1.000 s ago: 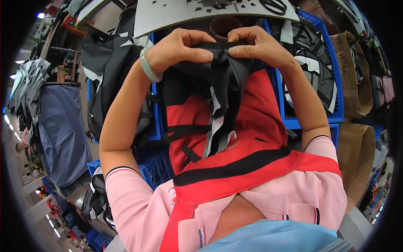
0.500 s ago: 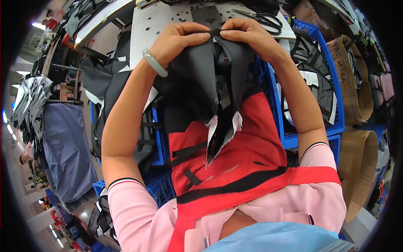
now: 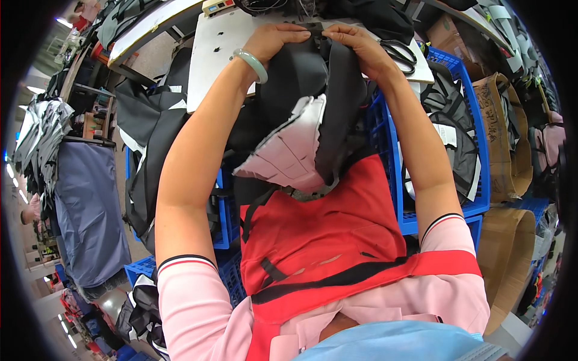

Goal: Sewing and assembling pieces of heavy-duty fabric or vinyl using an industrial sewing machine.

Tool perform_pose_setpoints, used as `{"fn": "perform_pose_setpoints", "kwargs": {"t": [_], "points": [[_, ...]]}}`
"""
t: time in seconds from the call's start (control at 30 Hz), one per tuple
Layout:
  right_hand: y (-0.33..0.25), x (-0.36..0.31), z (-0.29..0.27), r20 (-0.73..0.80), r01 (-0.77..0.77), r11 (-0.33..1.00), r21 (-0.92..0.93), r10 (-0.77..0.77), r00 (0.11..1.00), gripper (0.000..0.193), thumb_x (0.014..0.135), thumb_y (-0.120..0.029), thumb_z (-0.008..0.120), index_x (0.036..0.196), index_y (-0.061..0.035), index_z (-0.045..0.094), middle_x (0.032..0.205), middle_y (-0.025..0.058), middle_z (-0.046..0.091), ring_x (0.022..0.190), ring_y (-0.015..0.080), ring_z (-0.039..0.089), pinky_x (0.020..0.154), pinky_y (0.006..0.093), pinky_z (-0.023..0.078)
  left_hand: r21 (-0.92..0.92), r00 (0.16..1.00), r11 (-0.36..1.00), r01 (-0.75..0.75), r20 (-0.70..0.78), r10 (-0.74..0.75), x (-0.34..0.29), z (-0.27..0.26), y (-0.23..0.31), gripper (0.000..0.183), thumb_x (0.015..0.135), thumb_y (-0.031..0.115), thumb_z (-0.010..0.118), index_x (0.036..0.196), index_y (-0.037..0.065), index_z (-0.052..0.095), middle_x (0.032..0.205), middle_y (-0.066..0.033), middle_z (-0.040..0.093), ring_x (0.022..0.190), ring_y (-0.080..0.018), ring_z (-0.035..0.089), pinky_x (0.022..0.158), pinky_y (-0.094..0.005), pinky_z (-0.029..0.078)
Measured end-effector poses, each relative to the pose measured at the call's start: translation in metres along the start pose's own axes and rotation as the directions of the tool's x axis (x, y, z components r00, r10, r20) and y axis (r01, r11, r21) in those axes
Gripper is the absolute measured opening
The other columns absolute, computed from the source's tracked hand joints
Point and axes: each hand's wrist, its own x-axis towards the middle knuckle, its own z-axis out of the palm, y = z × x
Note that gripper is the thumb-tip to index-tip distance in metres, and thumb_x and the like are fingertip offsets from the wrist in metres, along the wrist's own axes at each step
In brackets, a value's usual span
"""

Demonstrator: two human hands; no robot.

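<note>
Black fabric (image 3: 292, 75), whitish underside (image 3: 295, 147), red apron (image 3: 325, 222), pale green bangle (image 3: 253, 62), blue crate (image 3: 483, 156)

Hands (image 3: 274, 45) farther forward, more pale fabric underside (image 3: 289, 150) showing

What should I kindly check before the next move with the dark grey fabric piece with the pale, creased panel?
1. Left hand grips dark grey fabric piece: ok, pinching its far edge.
2. Right hand grips it: ok, pinching close to the left.
3. Far edge evenly lined up: cannot tell, fingers cover it.
4. Black-handled scissors well away from right hand: not ok, close beside it.
5. Scissors supported: ok, on the flat white tabletop.
</note>
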Motion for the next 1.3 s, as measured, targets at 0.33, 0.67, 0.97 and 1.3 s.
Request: {"fn": "perform_pose_setpoints", "kwargs": {"t": [0.33, 0.67, 0.97, 1.3], "points": [[-0.004, 0.015, -0.009, 0.034, 0.016, 0.999, 0.04, -0.018, 0.999, 0.015, 0.094, -0.016, 0.057, 0.103, -0.0069, 0.065, 0.088, -0.0028, 0.067, 0.077, 0.0035, 0.063, 0.069, 0.0168, 0.05, -0.123, 0.999, 0.992, -0.034, -0.037, 0.029, 0.015, -0.002, -0.004, 0.032, 0.084, 0.013, 0.07, 0.111, -0.002, 0.065, 0.1, -0.0083, 0.068, 0.086, -0.0152, 0.066, 0.078, -0.025, 0.054], [-0.011, 0.029, -0.024, -0.1, 0.019, 0.938, 0.345, 0.017, 0.995, 0.013, 0.092, -0.021, 0.059, 0.101, -0.0117, 0.062, 0.086, -0.0017, 0.065, 0.074, 0.0106, 0.062, 0.068, 0.0253, 0.051, -0.46, 0.902, 0.835, -0.302, 0.144, 0.406, 0.029, -0.016, -0.013, 0.022, 0.087, 0.014, 0.065, 0.104, -0.001, 0.066, 0.092, -0.0082, 0.069, 0.082, -0.0184, 0.066, 0.073, -0.0301, 0.054], [-0.018, -0.145, 0.064, 0.039, -0.044, 0.684, -0.728, 0.105, 0.994, 0.035, 0.084, -0.029, 0.069, 0.099, 0.0029, 0.066, 0.077, 0.0079, 0.065, 0.071, 0.0092, 0.056, 0.063, 0.0289, 0.046, -0.134, 0.928, 0.918, -0.372, -0.021, 0.373, -0.101, 0.098, -0.036, 0.019, 0.077, 0.013, 0.072, 0.09, -0.002, 0.071, 0.08, -0.0075, 0.071, 0.073, -0.0096, 0.063, 0.07, -0.0234, 0.05], [-0.1, -0.349, -0.006, -0.473, 0.148, 0.859, -0.491, -0.405, 0.782, 0.044, 0.081, -0.011, 0.064, 0.119, 0.009, 0.054, 0.115, 0.018, 0.061, 0.103, 0.0245, 0.061, 0.092, 0.0356, 0.047, 0.68, 0.829, 0.554, -0.48, 0.144, 0.541, -0.135, 0.047, -0.117, 0.016, 0.076, 0.013, 0.073, 0.09, 0.006, 0.07, 0.088, -0.0062, 0.064, 0.089, -0.0275, 0.059, 0.077, -0.0361, 0.048]]}}
